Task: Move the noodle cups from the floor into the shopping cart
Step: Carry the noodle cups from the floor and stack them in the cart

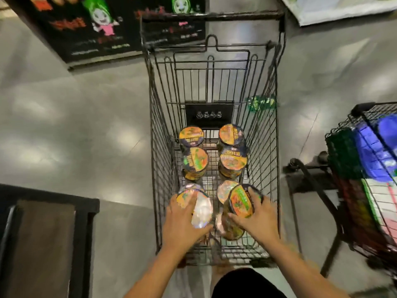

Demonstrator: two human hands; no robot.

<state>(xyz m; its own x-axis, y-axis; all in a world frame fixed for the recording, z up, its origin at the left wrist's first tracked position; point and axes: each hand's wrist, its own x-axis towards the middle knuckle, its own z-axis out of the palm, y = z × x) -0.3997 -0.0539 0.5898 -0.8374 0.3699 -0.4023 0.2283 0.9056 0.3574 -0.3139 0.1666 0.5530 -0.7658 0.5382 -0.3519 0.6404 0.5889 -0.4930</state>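
Observation:
A black wire shopping cart [266, 125] stands on the grey floor in front of me. Several noodle cups with orange and green lids stand inside it in two rows, such as one at the back left [191, 135] and one at the back right [231, 134]. My left hand [182, 224] grips a noodle cup [200, 208] from above at the near left of the cart. My right hand [257, 220] grips a tilted noodle cup [239, 203] at the near right. Both cups are inside the basket. No cups show on the floor.
A second wire cart [335, 134] with blue and coloured packages stands to the right. A black display board with cartoon figures [86, 29] leans at the upper left. A dark stand with a brown top [43, 244] sits at the lower left. A white bag [343, 11] lies top right.

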